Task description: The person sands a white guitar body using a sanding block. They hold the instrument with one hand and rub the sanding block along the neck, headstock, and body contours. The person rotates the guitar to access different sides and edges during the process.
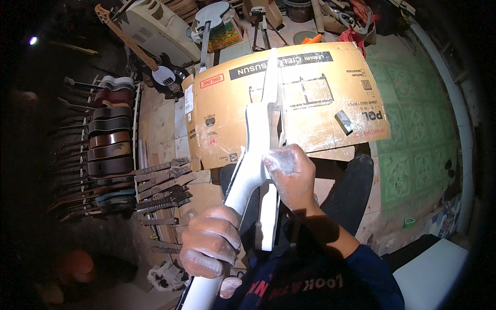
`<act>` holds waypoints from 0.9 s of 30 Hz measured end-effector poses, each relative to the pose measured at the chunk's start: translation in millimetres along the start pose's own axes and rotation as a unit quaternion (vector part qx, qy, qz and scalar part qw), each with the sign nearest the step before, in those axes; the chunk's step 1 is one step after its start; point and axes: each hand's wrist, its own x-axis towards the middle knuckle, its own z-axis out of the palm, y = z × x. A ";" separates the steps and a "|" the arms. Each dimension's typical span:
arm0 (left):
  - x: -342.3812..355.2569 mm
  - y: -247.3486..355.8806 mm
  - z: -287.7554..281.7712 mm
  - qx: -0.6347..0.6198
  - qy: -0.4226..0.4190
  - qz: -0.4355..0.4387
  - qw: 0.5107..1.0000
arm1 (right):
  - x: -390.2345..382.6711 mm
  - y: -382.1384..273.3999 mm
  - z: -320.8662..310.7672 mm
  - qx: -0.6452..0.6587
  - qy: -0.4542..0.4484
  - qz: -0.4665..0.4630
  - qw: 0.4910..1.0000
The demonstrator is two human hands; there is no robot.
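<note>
My left hand [211, 240], dusty, is wrapped round a white-coated guitar neck [239, 191] that slants up from the lower edge toward the middle. My right hand [294, 181] pinches a small grey, dusty pad, perhaps sandpaper [281, 159], against the side of the neck's wider, angled upper part [257, 126]. A second white, long piece [267, 217] hangs under it. A large printed cardboard sheet [206, 124] lies beyond my hands, with a small dark block [343, 122] on it, right of the white pieces.
Racked guitar bodies [109, 139] and stacked necks [163, 191] stand left. Instruments [165, 75], a beige appliance [155, 28] and boxes [361, 26] are at the back. My legs [351, 186] are below the cardboard. Green floor tiles [413, 134] lie right; a pale panel [429, 279] is at lower right.
</note>
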 end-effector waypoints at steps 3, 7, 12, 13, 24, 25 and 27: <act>-0.1 3.4 -2.0 -0.004 0.059 0.024 0.998 | 11.4 -3.2 15.6 -0.010 0.006 -0.045 0.999; 5.4 4.6 -2.4 0.006 0.045 0.017 0.999 | -7.8 4.6 17.6 -0.038 0.032 -0.085 0.995; 6.2 -17.5 6.1 -0.028 0.036 0.024 0.999 | -4.9 26.6 8.3 -0.001 0.035 -0.067 0.997; 10.7 -15.4 3.5 -0.015 0.042 0.026 0.999 | 9.2 19.4 17.5 0.022 0.039 -0.081 0.996; 21.6 -35.3 16.8 -0.042 0.074 0.032 0.996 | 18.1 26.5 4.4 -0.001 0.058 -0.061 0.996; 30.0 -11.4 8.4 0.006 0.078 0.024 0.997 | 7.7 15.8 19.8 0.011 0.022 -0.074 0.997; 28.1 -10.6 4.8 0.011 0.085 0.029 0.996 | -11.4 25.8 8.2 0.002 -0.020 -0.076 0.997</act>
